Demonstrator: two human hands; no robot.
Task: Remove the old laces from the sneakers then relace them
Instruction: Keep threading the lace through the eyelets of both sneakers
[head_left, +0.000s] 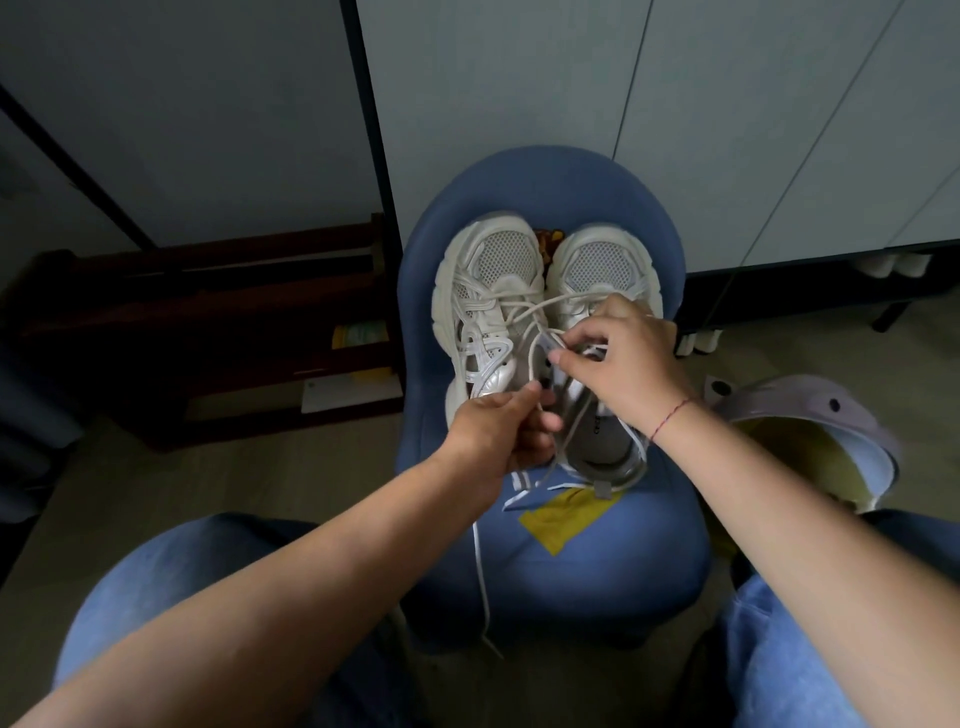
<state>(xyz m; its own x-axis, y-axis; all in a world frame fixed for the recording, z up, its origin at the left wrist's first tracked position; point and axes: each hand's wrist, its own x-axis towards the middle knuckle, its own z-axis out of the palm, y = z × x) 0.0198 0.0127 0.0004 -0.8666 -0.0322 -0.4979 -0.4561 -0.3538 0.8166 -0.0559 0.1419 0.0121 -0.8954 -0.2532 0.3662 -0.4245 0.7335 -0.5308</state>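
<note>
Two cream-white sneakers stand side by side on a blue stool (566, 545), toes pointing away from me. The left sneaker (485, 306) has laces crossing its tongue. Over the right sneaker (602, 270) my right hand (623, 358) pinches a white lace (530, 358) near the tongue. My left hand (501, 431) grips the same lace lower down, at the heel side of the left sneaker. A loose lace end (480, 571) hangs off the stool's front edge toward the floor.
A yellow patch (566, 514) lies on the stool seat under the sneakers. A lilac and yellow object (810, 436) sits on the floor at the right. A dark wooden rack (208, 332) stands at the left. My jeans-clad knees flank the stool.
</note>
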